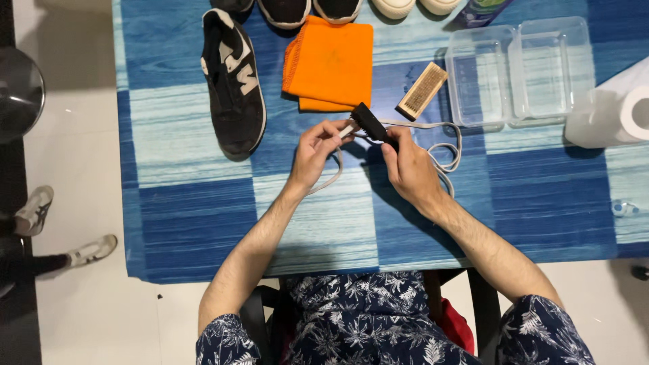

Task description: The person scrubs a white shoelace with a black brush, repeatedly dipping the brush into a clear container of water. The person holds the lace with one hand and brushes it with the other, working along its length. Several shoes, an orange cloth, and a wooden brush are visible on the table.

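My right hand (407, 167) grips a small black brush (369, 122) over the middle of the blue table (541, 196). My left hand (316, 149) pinches a pale shoelace (446, 157) close to the brush head; the lace loops away to the right on the table and also trails down under my left wrist. A black sneaker with white markings (233, 81) lies to the upper left of my hands. A folded orange cloth (331, 64) lies just beyond my hands.
A wooden brush (422, 90) lies bristles down beside two clear plastic containers (517, 71). A paper towel roll (612, 115) is at the right edge. More shoes (338, 8) line the far edge. Another person's feet in white sneakers (61, 233) are on the floor at left.
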